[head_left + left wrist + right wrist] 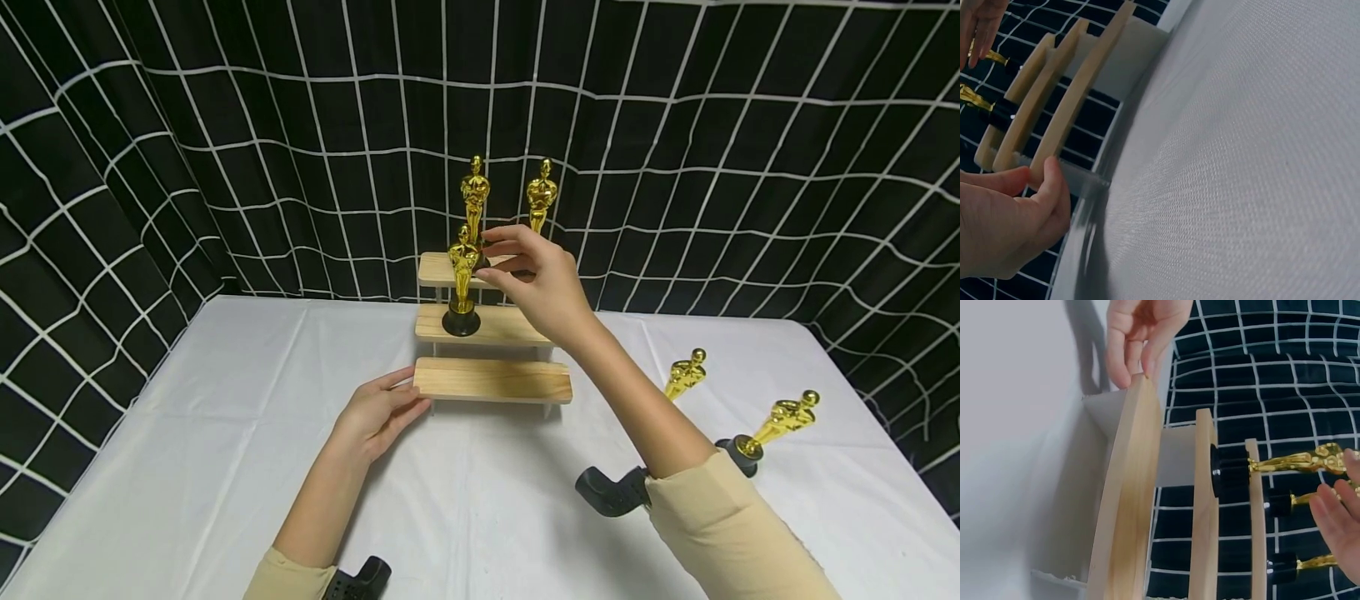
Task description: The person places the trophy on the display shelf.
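A three-step wooden display stand (495, 379) with pale side supports stands on the table. My left hand (378, 412) pinches the left end of its lowest step (1079, 94) between thumb and fingers. On the middle step, toward the left, a gold trophy figurine (462, 279) stands upright on its black base. Just right of that figurine is my right hand (543, 279), its fingers spread and loosely bent, holding nothing. Two more gold figurines, one at the left (475, 196) and one at the right (542, 196), stand on the top step, their lower parts partly hidden by my right hand.
Two further figurines, one (686, 372) partly behind my right forearm and another (783, 419), are on the white-covered table (225, 417) at the right. A black curtain (337, 125) with a white grid hangs behind. Black devices (611, 492) are on both wrists.
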Demonstrator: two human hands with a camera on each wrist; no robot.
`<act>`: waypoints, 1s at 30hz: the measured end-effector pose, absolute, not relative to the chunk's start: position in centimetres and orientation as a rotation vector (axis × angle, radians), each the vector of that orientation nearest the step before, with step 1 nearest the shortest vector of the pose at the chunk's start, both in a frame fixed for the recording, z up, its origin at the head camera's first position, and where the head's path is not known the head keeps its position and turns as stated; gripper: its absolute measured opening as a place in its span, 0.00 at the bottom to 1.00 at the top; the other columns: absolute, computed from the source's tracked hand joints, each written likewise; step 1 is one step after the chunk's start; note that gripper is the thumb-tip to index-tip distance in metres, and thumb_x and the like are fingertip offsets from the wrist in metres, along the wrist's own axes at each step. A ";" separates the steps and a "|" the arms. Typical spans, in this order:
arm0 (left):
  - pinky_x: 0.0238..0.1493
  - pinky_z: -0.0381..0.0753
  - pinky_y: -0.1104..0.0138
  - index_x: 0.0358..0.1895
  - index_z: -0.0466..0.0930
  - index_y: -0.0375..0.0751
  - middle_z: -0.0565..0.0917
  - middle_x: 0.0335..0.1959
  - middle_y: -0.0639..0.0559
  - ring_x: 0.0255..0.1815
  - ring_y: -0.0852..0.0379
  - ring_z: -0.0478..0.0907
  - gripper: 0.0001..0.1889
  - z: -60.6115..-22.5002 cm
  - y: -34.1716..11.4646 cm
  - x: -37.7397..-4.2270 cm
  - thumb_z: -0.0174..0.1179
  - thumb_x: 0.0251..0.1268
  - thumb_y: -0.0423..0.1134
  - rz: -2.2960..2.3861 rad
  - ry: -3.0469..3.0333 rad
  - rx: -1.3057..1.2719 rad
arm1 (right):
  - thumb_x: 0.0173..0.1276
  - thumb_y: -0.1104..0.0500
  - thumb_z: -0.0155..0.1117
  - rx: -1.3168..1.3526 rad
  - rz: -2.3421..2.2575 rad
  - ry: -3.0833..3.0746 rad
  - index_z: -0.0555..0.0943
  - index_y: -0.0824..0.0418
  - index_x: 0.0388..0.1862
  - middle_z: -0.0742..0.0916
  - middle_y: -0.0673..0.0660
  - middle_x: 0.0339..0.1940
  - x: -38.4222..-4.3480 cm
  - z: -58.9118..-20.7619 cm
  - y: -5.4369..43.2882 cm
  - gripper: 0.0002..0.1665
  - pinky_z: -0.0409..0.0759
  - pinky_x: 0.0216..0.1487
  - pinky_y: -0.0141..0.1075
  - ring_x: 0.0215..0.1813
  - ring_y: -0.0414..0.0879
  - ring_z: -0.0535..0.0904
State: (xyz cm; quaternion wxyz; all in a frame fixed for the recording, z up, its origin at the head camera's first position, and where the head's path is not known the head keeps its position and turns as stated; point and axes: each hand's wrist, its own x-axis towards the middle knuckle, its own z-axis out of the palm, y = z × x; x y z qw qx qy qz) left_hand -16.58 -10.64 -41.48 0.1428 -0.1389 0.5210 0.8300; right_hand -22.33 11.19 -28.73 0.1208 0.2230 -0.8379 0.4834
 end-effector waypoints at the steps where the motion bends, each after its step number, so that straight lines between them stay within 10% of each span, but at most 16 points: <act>1: 0.68 0.84 0.67 0.80 0.57 0.23 0.63 0.76 0.24 0.73 0.39 0.68 0.28 -41.5 -10.7 -16.6 0.44 0.80 0.18 2.394 1.502 -0.400 | 0.73 0.66 0.72 0.653 1.409 -2.447 0.81 0.64 0.66 0.89 0.65 0.57 -22.2 -28.7 11.3 0.24 0.91 0.48 0.45 0.53 0.57 0.88; 21: 0.75 0.77 0.62 0.80 0.56 0.22 0.62 0.77 0.25 0.75 0.38 0.66 0.28 -41.5 -10.7 -16.7 0.43 0.80 0.18 2.392 1.503 -0.390 | 0.72 0.68 0.73 0.645 1.372 -2.419 0.82 0.65 0.63 0.89 0.65 0.54 -19.8 -29.2 14.8 0.22 0.88 0.50 0.25 0.53 0.55 0.88; 30: 0.75 0.77 0.62 0.80 0.56 0.22 0.62 0.76 0.24 0.75 0.38 0.66 0.28 -41.5 -10.7 -16.6 0.43 0.80 0.18 2.394 1.503 -0.388 | 0.71 0.69 0.73 0.593 1.369 -2.373 0.83 0.65 0.63 0.90 0.63 0.53 -18.5 -29.7 16.8 0.22 0.86 0.48 0.19 0.51 0.38 0.86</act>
